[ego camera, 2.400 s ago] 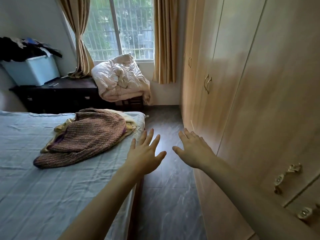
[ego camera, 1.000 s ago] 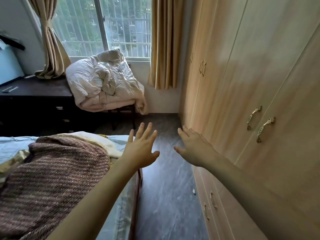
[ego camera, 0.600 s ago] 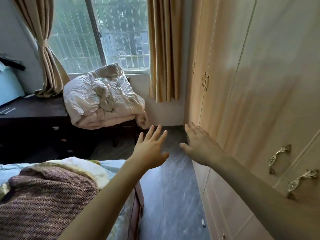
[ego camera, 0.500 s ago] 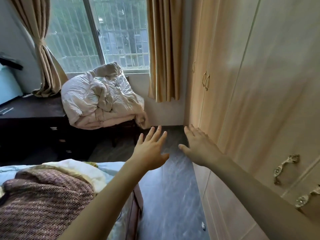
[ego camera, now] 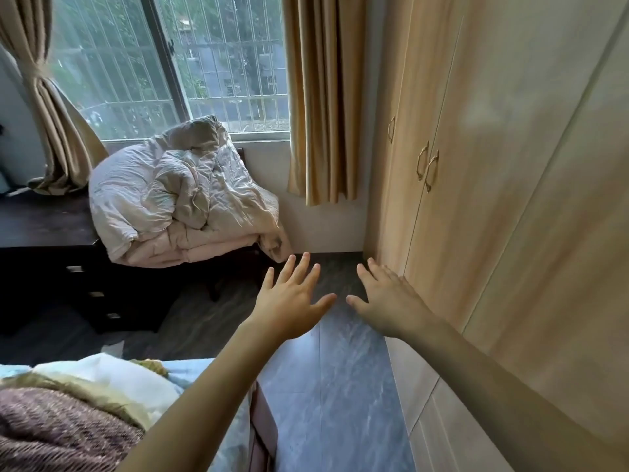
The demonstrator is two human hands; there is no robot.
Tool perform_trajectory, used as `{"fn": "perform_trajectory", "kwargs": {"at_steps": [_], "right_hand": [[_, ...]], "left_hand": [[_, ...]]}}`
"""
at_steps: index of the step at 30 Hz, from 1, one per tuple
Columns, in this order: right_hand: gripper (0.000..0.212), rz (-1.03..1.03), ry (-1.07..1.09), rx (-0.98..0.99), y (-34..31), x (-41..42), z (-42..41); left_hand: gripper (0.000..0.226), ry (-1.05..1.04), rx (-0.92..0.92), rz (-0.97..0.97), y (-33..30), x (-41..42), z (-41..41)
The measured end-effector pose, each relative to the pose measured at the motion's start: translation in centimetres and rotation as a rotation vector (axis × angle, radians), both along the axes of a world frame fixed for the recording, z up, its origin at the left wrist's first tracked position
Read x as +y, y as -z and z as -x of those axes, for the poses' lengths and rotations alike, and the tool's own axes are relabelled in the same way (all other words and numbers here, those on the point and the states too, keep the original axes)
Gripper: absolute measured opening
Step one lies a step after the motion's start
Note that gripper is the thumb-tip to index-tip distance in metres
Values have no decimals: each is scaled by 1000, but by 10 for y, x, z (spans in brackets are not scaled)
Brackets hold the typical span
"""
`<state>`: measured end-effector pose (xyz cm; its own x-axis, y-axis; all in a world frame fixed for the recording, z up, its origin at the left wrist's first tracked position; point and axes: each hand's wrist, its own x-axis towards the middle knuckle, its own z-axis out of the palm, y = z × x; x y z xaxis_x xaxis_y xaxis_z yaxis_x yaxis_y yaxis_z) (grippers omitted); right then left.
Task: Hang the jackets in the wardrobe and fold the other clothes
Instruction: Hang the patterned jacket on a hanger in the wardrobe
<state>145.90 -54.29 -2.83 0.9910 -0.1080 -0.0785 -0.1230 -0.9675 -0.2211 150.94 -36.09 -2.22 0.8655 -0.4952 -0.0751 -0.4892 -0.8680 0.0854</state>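
My left hand (ego camera: 289, 301) and my right hand (ego camera: 388, 301) are both stretched out in front of me over the floor, fingers spread and holding nothing. A brown-purple knitted garment (ego camera: 58, 434) lies on the bed (ego camera: 211, 369) at the lower left, on top of a yellow and white cloth (ego camera: 112, 379). The light wooden wardrobe (ego camera: 493, 216) fills the right side, its doors closed; a pair of brass handles (ego camera: 427, 168) is on the doors further ahead. My right hand is just left of the wardrobe front.
A crumpled pale duvet (ego camera: 180, 199) is piled on a dark chair under the barred window (ego camera: 170, 63). A dark dresser (ego camera: 51, 253) stands at the left. Tan curtains (ego camera: 323, 97) hang beside the window. A narrow grey floor aisle (ego camera: 326, 386) runs between bed and wardrobe.
The view has moved forward along the aisle toward the window and tilted up; the knitted garment slid to the lower left edge. Both hands stay spread and hold nothing.
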Motion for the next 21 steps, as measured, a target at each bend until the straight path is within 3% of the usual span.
{"fn": "perform_trajectory", "kwargs": {"at_steps": [9, 21], "right_hand": [[70, 14, -45, -27, -6, 21, -159], [71, -61, -29, -26, -1, -1, -292]], "left_hand": [[72, -35, -7, 67, 1, 14, -150], [71, -86, 38, 55, 15, 12, -278]]}}
